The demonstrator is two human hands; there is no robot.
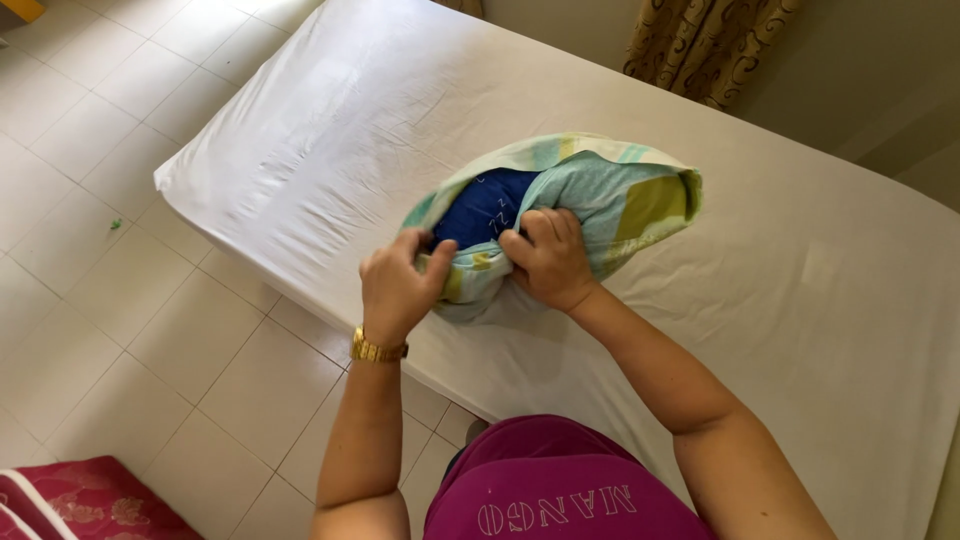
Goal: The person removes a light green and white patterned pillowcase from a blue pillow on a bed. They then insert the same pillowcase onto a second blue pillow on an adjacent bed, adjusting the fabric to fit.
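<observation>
Near the middle of the frame, a pillow [490, 205] with a dark blue cover lies on the bed [800, 300], close to the bed's lower edge. Around it sits a pillowcase [620, 190] in pale green, yellow and white. The open mouth of the case points toward the lower left, so the blue part shows only there, and the rest of the pillow is already hidden inside the cloth.

The left hand [395, 285], with a gold watch [377, 350] on the wrist, is at the lower left side of the opening. Its fingers are closed on the edge of the pillowcase and pinch the cloth into a bunch. The right hand [550, 258] is just beside it, on the right side of the opening, and its fingers are curled tight around the hem too. The two hands grip opposite sides of the mouth, probably because this keeps it stretched over the pillow's end.

The bed has a plain white sheet and fills most of the frame. At the left is a tiled floor [100, 250], at the lower left corner a red patterned cushion [80, 505], and at the top a brown curtain [700, 45]. At the bottom middle the person's magenta shirt [550, 490] is visible
</observation>
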